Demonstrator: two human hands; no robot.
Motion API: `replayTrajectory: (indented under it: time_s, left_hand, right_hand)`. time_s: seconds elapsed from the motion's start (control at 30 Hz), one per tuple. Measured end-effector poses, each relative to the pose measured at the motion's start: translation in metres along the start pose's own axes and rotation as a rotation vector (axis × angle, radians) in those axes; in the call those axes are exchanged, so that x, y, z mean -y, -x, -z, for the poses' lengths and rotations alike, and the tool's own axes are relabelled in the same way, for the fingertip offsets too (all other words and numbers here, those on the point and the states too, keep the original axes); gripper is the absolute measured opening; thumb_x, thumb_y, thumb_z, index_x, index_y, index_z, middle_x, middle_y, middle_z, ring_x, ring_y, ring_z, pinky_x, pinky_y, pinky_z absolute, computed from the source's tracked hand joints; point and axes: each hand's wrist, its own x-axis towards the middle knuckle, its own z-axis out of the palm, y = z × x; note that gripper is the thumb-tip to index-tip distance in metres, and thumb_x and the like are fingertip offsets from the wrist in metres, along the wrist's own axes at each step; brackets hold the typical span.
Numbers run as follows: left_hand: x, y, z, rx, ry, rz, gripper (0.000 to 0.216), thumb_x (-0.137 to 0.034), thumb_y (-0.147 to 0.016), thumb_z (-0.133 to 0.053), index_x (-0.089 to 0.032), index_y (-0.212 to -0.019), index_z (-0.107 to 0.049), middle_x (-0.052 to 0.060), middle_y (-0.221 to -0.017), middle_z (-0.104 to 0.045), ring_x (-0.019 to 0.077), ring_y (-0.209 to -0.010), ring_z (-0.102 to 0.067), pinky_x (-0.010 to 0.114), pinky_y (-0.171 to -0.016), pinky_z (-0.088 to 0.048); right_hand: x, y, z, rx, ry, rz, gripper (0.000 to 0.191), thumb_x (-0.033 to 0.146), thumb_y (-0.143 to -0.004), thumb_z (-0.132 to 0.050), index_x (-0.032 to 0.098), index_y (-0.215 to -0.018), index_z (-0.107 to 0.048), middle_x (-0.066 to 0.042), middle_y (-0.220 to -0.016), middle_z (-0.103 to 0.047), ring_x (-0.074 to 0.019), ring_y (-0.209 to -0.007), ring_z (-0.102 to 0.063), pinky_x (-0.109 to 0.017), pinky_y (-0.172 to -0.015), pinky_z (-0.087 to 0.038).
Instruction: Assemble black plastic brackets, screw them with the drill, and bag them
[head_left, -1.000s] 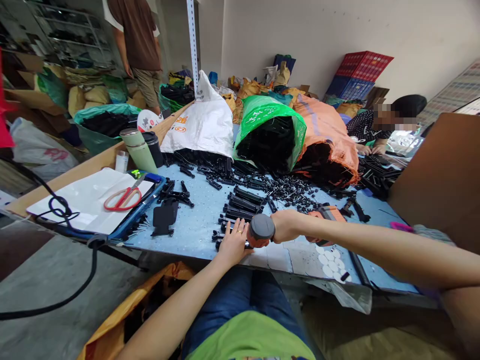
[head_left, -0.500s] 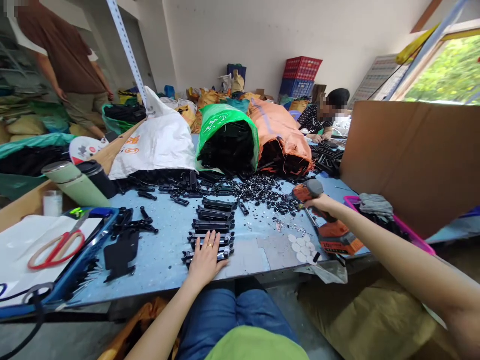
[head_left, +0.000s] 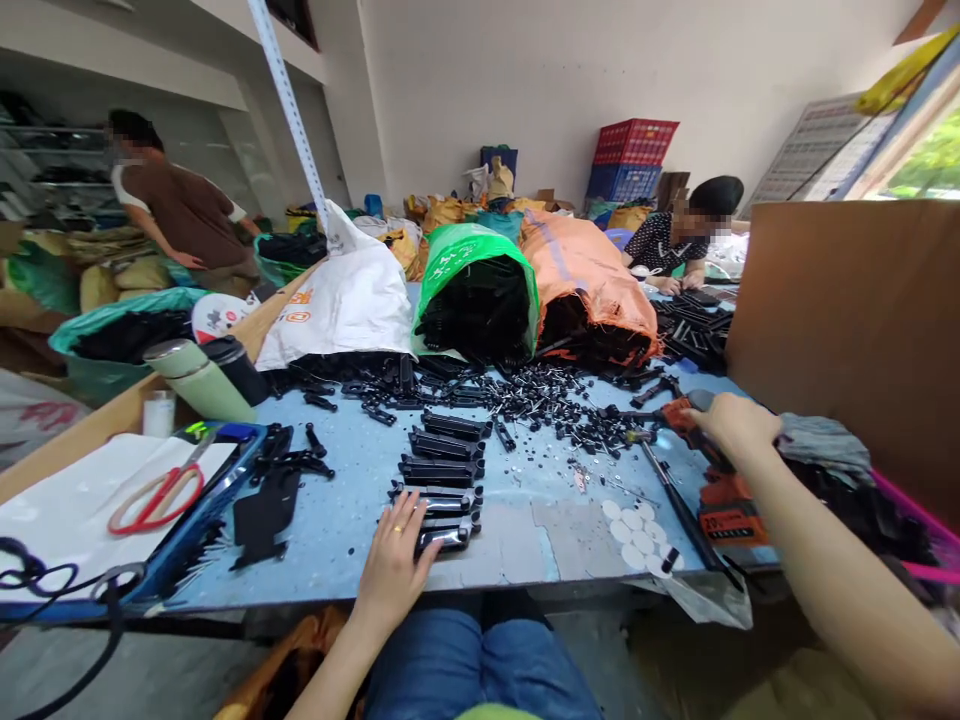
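While the left hand (head_left: 394,555) lies loosely spread on the nearest black parts (head_left: 448,470), their row stretching ahead of its fingers, the right hand (head_left: 739,425) curls round the drill (head_left: 727,492), well off to its right. A second ago the drill was right beside the left hand; now only that hand touches the row.

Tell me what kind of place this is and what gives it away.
Most likely a small assembly workshop: a power drill on the worktable, screw-like fasteners heaped near a row of black parts, and open sacks holding more black pieces.
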Motion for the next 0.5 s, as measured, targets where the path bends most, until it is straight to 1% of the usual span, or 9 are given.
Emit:
replayTrajectory:
  time_s: [0.03, 0.07, 0.1, 0.17, 0.23, 0.3, 0.4, 0.43, 0.5]
  left_hand:
    - [0.001, 0.006, 0.006, -0.075, 0.052, 0.070, 0.041, -0.037, -0.088, -0.042, -0.016, -0.124, -0.046, 0.014, -0.125, -0.051, 0.0264, -0.122, -0.042, 0.046, -0.100, -0.035]
    - [0.000, 0.012, 0.011, -0.143, 0.107, 0.147, 0.036, -0.036, -0.088, -0.042, -0.017, -0.117, -0.050, 0.013, -0.117, -0.056, 0.0258, -0.115, -0.048, 0.044, -0.097, -0.038]
    - [-0.002, 0.018, 0.016, -0.196, 0.166, 0.229, 0.032, -0.036, -0.088, -0.043, -0.017, -0.111, -0.054, 0.013, -0.110, -0.059, 0.0252, -0.108, -0.052, 0.043, -0.094, -0.041]
    - [-0.011, 0.031, 0.021, -0.238, 0.295, 0.396, 0.028, -0.040, -0.086, -0.045, -0.019, -0.098, -0.058, 0.010, -0.098, -0.062, 0.0241, -0.095, -0.057, 0.040, -0.085, -0.045]
    - [-0.023, 0.043, 0.021, -0.229, 0.436, 0.593, 0.030, -0.047, -0.082, -0.048, -0.020, -0.085, -0.059, 0.008, -0.087, -0.062, 0.0219, -0.081, -0.059, 0.035, -0.075, -0.048]
    - [-0.034, 0.055, 0.017, -0.180, 0.610, 0.811, 0.039, -0.057, -0.077, -0.050, -0.019, -0.069, -0.056, 0.004, -0.069, -0.059, 0.0189, -0.065, -0.058, 0.031, -0.064, -0.048]
    - [-0.045, 0.069, 0.008, -0.085, 0.951, 1.210, 0.050, -0.068, -0.065, -0.054, -0.019, -0.063, -0.051, 0.000, -0.056, -0.052, 0.0162, -0.052, -0.055, 0.028, -0.050, -0.045]
    - [-0.048, 0.072, 0.007, -0.076, 1.085, 1.335, 0.050, -0.068, -0.063, -0.057, -0.018, -0.068, -0.053, 0.001, -0.060, -0.054, 0.0166, -0.053, -0.057, 0.028, -0.050, -0.046]
    - [-0.054, 0.073, 0.007, -0.144, 1.352, 1.506, 0.048, -0.061, -0.062, -0.064, -0.019, -0.084, -0.057, 0.006, -0.078, -0.062, 0.0195, -0.068, -0.063, 0.031, -0.061, -0.051]
  right_hand:
    - [0.026, 0.012, -0.004, -0.084, 0.020, 0.116, 0.053, 0.056, -0.072, -0.058, 0.007, -0.090, -0.062, -0.028, -0.096, -0.057, -0.0359, -0.097, -0.054, -0.043, -0.070, -0.037]
    - [0.059, 0.027, -0.012, -0.100, -0.015, 0.277, 0.050, 0.056, -0.076, -0.054, 0.011, -0.095, -0.062, -0.024, -0.099, -0.059, -0.0340, -0.099, -0.054, -0.044, -0.075, -0.038]
    - [0.096, 0.046, -0.023, -0.051, -0.107, 0.489, 0.049, 0.055, -0.078, -0.052, 0.014, -0.103, -0.061, -0.020, -0.106, -0.058, -0.0311, -0.102, -0.053, -0.042, -0.081, -0.038]
    - [0.175, 0.087, -0.053, 0.216, -0.272, 0.865, 0.052, 0.050, -0.079, -0.054, 0.016, -0.119, -0.053, -0.015, -0.122, -0.052, -0.0274, -0.114, -0.046, -0.038, -0.094, -0.033]
    - [0.246, 0.121, -0.084, 0.361, -0.291, 1.004, 0.062, 0.046, -0.070, -0.065, 0.019, -0.124, -0.051, -0.009, -0.127, -0.050, -0.0236, -0.117, -0.044, -0.029, -0.097, -0.032]
    - [0.297, 0.142, -0.109, 0.482, -0.284, 1.057, 0.069, 0.051, -0.068, -0.066, 0.017, -0.126, -0.050, -0.010, -0.124, -0.053, -0.0236, -0.112, -0.049, -0.028, -0.093, -0.036]
    - [0.330, 0.155, -0.132, 0.627, -0.247, 1.087, 0.073, 0.061, -0.066, -0.063, 0.013, -0.120, -0.055, -0.012, -0.117, -0.058, -0.0263, -0.104, -0.054, -0.030, -0.087, -0.040]
    - [0.333, 0.159, -0.136, 0.672, -0.229, 1.097, 0.072, 0.063, -0.064, -0.063, 0.013, -0.116, -0.057, -0.012, -0.113, -0.060, -0.0266, -0.102, -0.055, -0.030, -0.085, -0.041]
    - [0.332, 0.170, -0.142, 0.767, -0.192, 1.122, 0.069, 0.067, -0.064, -0.059, 0.014, -0.108, -0.062, -0.011, -0.103, -0.064, -0.0252, -0.093, -0.058, -0.029, -0.080, -0.042]
